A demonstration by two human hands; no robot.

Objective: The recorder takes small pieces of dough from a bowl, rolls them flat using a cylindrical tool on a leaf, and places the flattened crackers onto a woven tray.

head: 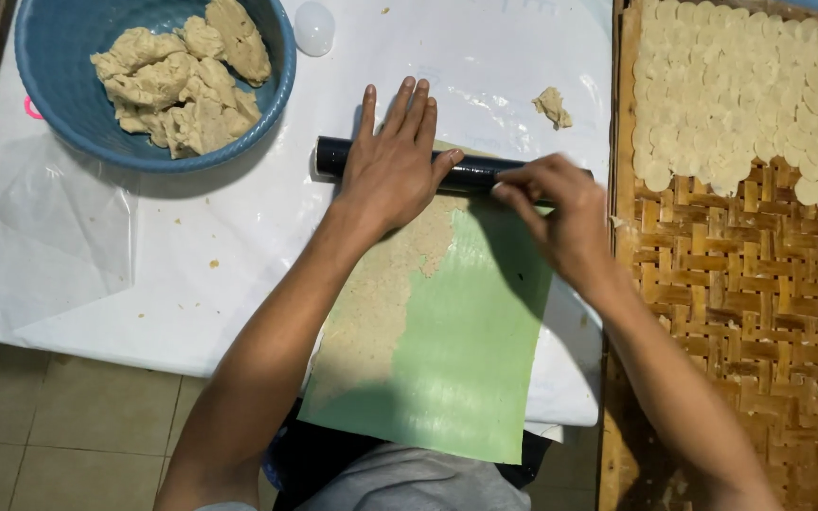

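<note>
**Over a white-covered worktop, two hands worked a dark roller across dough**

On the worktop (pixel 191 284), covered with white plastic sheeting, a green sheet (pixel 456 360) lay in front of the person, one end hanging over the near edge. A thin, ragged layer of beige rolled dough (pixel 381 284) covered the left part of that sheet. Across the far end of the sheet lay a black roller (pixel 333 156), set crosswise.

The left hand (pixel 392 166) rested flat on the middle of the roller, palm down, fingers straight, close together and pointing away from the person; it pressed on the roller and gripped nothing. The right hand (pixel 560 213) sat at the roller's right end, fingers curled and bent down onto it; whether they closed round the roller could not be told.

At the far left stood a blue bowl (pixel 59 95) holding torn lumps of beige dough (pixel 182 80). Just beside its right rim lay a small, pale, rounded object (pixel 314 26). A small scrap of dough (pixel 553 106) lay alone on the plastic beyond the roller. To the right sat a woven bamboo tray (pixel 759 284), its far part covered with overlapping pale dough discs (pixel 750 85). Tiled floor (pixel 59 435) showed at lower left.
</note>
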